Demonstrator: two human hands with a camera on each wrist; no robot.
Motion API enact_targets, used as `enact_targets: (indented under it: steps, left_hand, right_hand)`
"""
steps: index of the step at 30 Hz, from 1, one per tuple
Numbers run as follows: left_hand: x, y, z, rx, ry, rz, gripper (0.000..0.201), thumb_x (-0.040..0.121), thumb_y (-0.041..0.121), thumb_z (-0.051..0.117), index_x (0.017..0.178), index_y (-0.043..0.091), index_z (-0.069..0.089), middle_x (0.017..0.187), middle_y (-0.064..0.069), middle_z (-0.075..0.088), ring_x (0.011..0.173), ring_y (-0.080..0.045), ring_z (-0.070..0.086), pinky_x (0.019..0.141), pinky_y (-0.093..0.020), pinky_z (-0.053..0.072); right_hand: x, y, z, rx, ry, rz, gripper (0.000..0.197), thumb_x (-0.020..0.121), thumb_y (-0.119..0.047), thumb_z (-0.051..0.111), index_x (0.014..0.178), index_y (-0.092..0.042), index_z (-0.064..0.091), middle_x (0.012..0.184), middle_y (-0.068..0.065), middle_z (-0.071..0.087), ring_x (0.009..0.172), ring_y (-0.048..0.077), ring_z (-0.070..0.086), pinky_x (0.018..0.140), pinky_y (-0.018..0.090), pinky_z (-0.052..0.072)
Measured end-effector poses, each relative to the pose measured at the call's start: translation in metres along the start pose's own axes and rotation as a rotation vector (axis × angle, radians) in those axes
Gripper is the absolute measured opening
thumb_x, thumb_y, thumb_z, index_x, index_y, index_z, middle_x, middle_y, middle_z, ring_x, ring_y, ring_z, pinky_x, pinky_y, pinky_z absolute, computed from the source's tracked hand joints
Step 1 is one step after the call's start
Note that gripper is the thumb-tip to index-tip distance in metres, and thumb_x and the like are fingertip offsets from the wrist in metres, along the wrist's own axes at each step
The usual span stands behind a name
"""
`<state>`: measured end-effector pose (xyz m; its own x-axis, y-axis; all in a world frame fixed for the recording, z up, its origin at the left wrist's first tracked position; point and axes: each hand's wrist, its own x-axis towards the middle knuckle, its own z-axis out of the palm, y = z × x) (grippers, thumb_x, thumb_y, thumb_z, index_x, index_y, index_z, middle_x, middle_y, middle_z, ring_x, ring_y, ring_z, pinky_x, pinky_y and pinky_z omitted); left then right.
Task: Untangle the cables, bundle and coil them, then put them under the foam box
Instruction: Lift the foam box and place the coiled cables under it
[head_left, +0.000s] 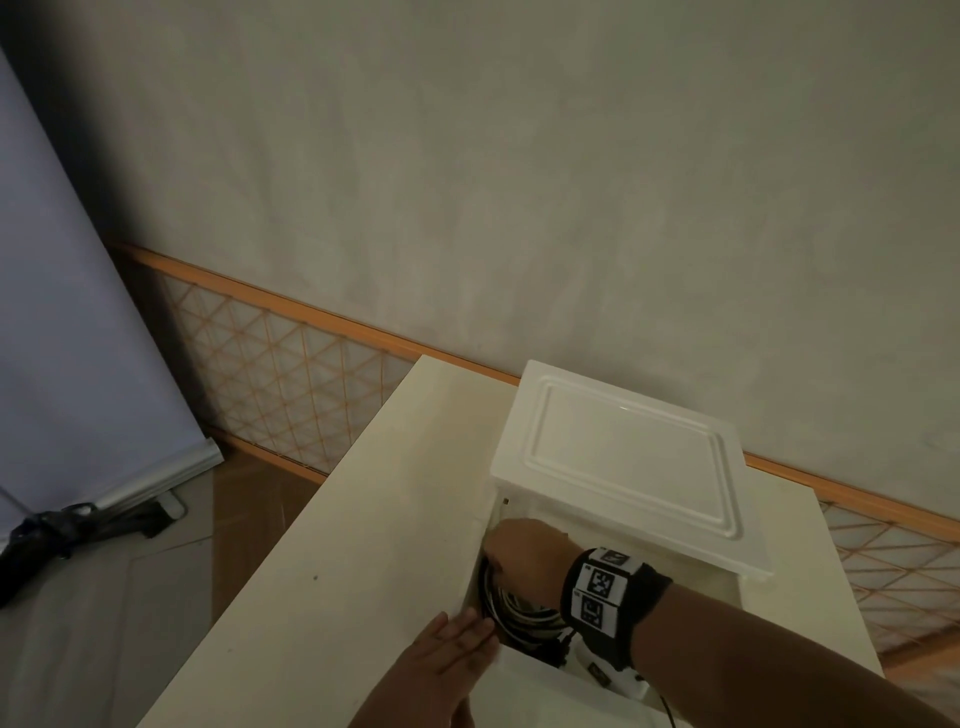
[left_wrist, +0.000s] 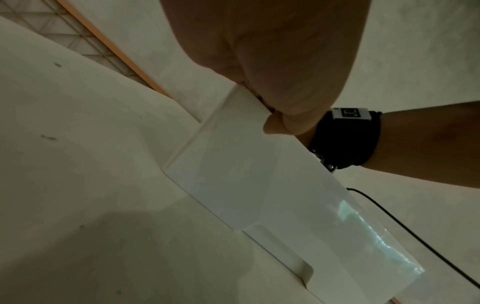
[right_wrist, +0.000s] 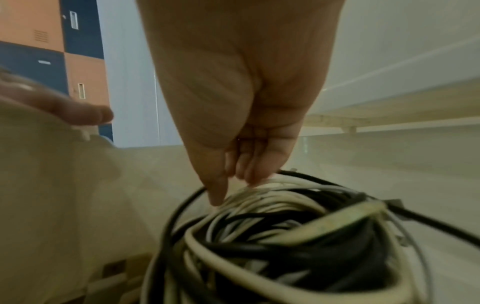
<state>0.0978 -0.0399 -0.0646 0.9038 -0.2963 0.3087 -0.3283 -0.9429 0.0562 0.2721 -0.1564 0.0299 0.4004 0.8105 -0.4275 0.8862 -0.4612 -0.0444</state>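
- Already coiled: black and white cables (head_left: 519, 616), low in the gap under the raised foam box (head_left: 623, 457) on the desk (head_left: 332, 571).
- Right hand (head_left: 524, 558) fingertips on the coil, not gripping.
- Left hand (head_left: 447, 654) flat, fingers straight.
- Left, probably: pushing fully under, lowering box.

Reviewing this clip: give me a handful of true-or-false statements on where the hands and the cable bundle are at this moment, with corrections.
1. The right hand reaches into the opening beneath the white box. True.
2. The cable coil holds only black cables. False: black and white ones are mixed.
3. The left hand lies with straight fingers on the opened white flap. True.
4. The right hand's fingers are far from the coil. False: the fingertips touch its top.
5. The coil lies on the floor. False: it sits in the opening, on the table.
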Motion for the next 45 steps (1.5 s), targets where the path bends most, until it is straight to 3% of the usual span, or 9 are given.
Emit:
enact_targets:
  steps: [6, 15, 20, 27, 32, 35, 39, 42, 45]
  left_hand:
    - [0.0, -0.002, 0.007, 0.025, 0.038, 0.021, 0.048, 0.105, 0.031, 0.009, 0.152, 0.023, 0.004, 0.161, 0.005, 0.0, 0.147, -0.01, 0.0, 0.117, -0.024, 0.007]
    - [0.004, -0.005, 0.002, 0.02, -0.019, 0.043, 0.05, 0.105, 0.032, 0.008, 0.152, 0.019, -0.002, 0.161, 0.005, -0.007, 0.147, -0.011, -0.001, 0.117, -0.024, 0.008]
    - [0.005, -0.006, -0.01, 0.015, -0.122, 0.002, 0.047, 0.105, 0.031, 0.006, 0.151, 0.023, 0.012, 0.161, 0.004, -0.011, 0.147, -0.011, -0.005, 0.116, -0.023, 0.007]
    - [-0.008, 0.005, -0.043, -0.096, -0.021, -0.085, 0.036, 0.1, 0.029, 0.023, 0.13, 0.04, 0.04, 0.155, 0.02, 0.023, 0.139, 0.003, 0.026, 0.107, -0.005, 0.016]
    - [-0.024, 0.03, -0.069, -0.588, 0.006, -0.44, 0.033, 0.056, 0.016, 0.076, 0.062, 0.044, 0.06, 0.068, 0.03, 0.06, 0.075, 0.01, 0.054, 0.075, 0.011, 0.026]
    - [-0.018, 0.034, -0.05, -0.85, -0.178, -0.664, 0.047, 0.077, 0.011, 0.071, 0.062, 0.055, 0.062, 0.07, 0.042, 0.059, 0.078, 0.021, 0.054, 0.073, 0.002, 0.036]
    - [-0.009, 0.037, -0.035, -1.152, -0.117, -1.006, 0.024, 0.08, -0.013, 0.064, 0.092, 0.007, 0.07, 0.081, -0.001, 0.074, 0.086, -0.02, 0.065, 0.059, -0.008, 0.049]
    - [-0.002, 0.036, -0.037, -1.263, -0.103, -1.092, 0.02, 0.077, -0.004, 0.071, 0.093, 0.008, 0.068, 0.099, -0.012, 0.071, 0.095, -0.028, 0.064, 0.073, -0.024, 0.052]
    - [0.002, 0.041, -0.046, -1.341, -0.116, -1.137, 0.032, 0.062, 0.013, 0.074, 0.093, 0.01, 0.069, 0.098, -0.009, 0.07, 0.095, -0.028, 0.064, 0.079, -0.032, 0.047]
  right_hand:
    - [0.0, -0.002, -0.003, -0.131, -0.178, -0.244, 0.031, 0.084, -0.037, 0.054, 0.089, -0.011, 0.069, 0.075, 0.001, 0.06, 0.074, 0.024, 0.057, 0.076, 0.04, 0.054]
    - [-0.005, 0.005, -0.003, -0.291, -0.077, -0.218, 0.049, 0.075, -0.055, 0.067, 0.113, -0.025, 0.061, 0.11, 0.001, 0.059, 0.101, 0.027, 0.052, 0.08, 0.038, 0.041]
    - [-0.032, 0.018, -0.052, 0.208, 0.055, -0.049, 0.033, 0.092, -0.035, 0.056, 0.121, -0.021, 0.061, 0.121, 0.0, 0.06, 0.108, 0.015, 0.053, 0.092, 0.025, 0.037]
    - [-0.154, 0.038, -0.047, 0.465, 0.316, 0.368, 0.024, 0.093, -0.036, 0.053, 0.085, -0.019, 0.066, 0.081, -0.009, 0.065, 0.074, 0.005, 0.058, 0.074, 0.023, 0.047]
    - [-0.231, 0.024, 0.036, 0.838, 0.009, 0.822, 0.038, 0.09, -0.042, 0.055, 0.067, -0.014, 0.064, 0.058, -0.002, 0.066, 0.045, 0.007, 0.056, 0.048, 0.018, 0.045]
    - [-0.252, 0.004, 0.07, 1.068, 0.05, 1.015, 0.049, 0.092, -0.044, 0.052, 0.063, -0.006, 0.064, 0.049, 0.001, 0.063, 0.04, 0.013, 0.055, 0.044, 0.019, 0.041]
    - [-0.256, -0.007, 0.093, 1.02, 0.28, 1.073, 0.048, 0.094, -0.047, 0.048, 0.064, -0.012, 0.061, 0.056, -0.001, 0.063, 0.051, 0.014, 0.058, 0.05, 0.022, 0.04]
    - [-0.246, -0.015, 0.078, 0.531, 0.527, 0.934, 0.031, 0.09, -0.053, 0.051, 0.085, -0.024, 0.061, 0.088, -0.009, 0.064, 0.085, 0.008, 0.06, 0.076, 0.023, 0.047]
    - [-0.221, -0.034, 0.067, 0.548, 0.312, 0.746, 0.098, 0.07, -0.08, 0.043, 0.145, -0.019, 0.028, 0.152, 0.001, 0.028, 0.138, 0.02, 0.03, 0.112, 0.034, 0.028]
